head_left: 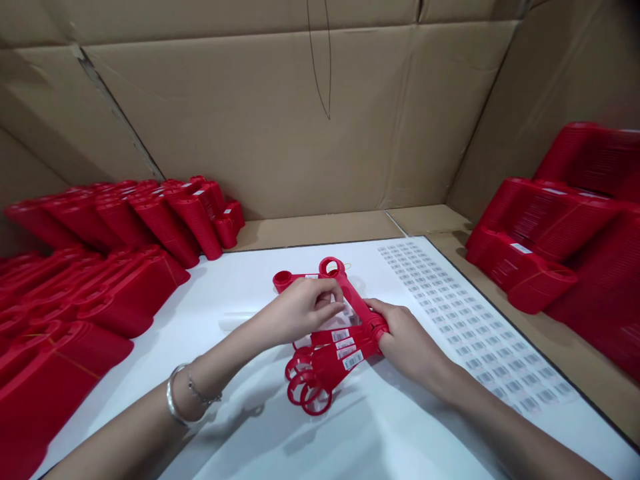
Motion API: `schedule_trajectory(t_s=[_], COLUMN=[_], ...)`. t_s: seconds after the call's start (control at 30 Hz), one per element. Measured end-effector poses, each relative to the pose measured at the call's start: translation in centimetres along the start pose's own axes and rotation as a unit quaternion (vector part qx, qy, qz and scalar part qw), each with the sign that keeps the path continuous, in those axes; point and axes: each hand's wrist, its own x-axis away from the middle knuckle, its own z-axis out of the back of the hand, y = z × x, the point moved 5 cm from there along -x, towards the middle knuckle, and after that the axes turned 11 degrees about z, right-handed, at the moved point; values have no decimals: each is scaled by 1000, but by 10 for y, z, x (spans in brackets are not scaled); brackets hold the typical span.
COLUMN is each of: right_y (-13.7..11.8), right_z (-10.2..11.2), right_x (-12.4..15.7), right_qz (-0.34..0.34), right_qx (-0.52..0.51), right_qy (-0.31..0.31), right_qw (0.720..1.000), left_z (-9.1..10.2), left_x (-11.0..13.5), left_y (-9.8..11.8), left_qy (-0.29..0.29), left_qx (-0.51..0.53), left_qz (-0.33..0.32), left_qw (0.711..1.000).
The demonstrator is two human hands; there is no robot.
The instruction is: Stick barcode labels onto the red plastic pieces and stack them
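My right hand [407, 337] is closed around one end of several flat red plastic pieces with ring-shaped ends [333, 370]. They fan out towards the lower left, and white barcode stickers [353, 360] show on them. Another long red piece [356, 297] rises from the same grip, with its ring end at the top. My left hand [313, 307] is just left of this piece, thumb and fingers pinched together; whatever they hold, if anything, is too small to make out. Behind the left hand lies a red bundle [283, 280], partly hidden by it.
A sheet of small barcode labels [460, 320] lies on the right of the white tabletop [225, 413]. Stacked red bundles [125, 293] crowd the left side, and more red bundles [537, 233] stand at the right. A cardboard wall [270, 127] closes off the back.
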Motion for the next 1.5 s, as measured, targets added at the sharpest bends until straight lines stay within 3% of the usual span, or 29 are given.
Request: schedule_trajectory(t_s=[0.13, 0.23, 0.83, 0.93, 1.03, 1.17, 1.27, 1.37, 1.5], right_y=[-9, -13, -16, -16, -19, -24, -25, -23, -21], right_z=[2, 2, 0, 0, -1, -2, -4, -5, -3], right_x=[1, 2, 4, 5, 5, 6, 7, 7, 6], right_qz=[23, 33, 48, 46, 57, 67, 65, 61, 67], right_qx=[5, 5, -8, -12, -27, -29, -33, -43, -42], right_qy=[14, 16, 17, 16, 20, 23, 15, 15, 19], right_qw=[1000, 999, 999, 999, 998, 997, 997, 997, 997], left_z=[5, 2, 3, 2, 0, -4, 1, 1, -7], left_x=[-1, -2, -1, 0, 7, 14, 15, 15, 15], left_y=[-4, -5, 2, 5, 13, 18, 15, 16, 19], left_qy=[-33, -41, -15, 27, 130, 265, 333, 344, 310], left_qx=[154, 205, 199, 138, -1, -197, -261, -263, -215], left_qz=[52, 75, 104, 79, 26, -12, -2, -18, -51], left_qw=[986, 975, 974, 987, 991, 944, 906, 901, 925])
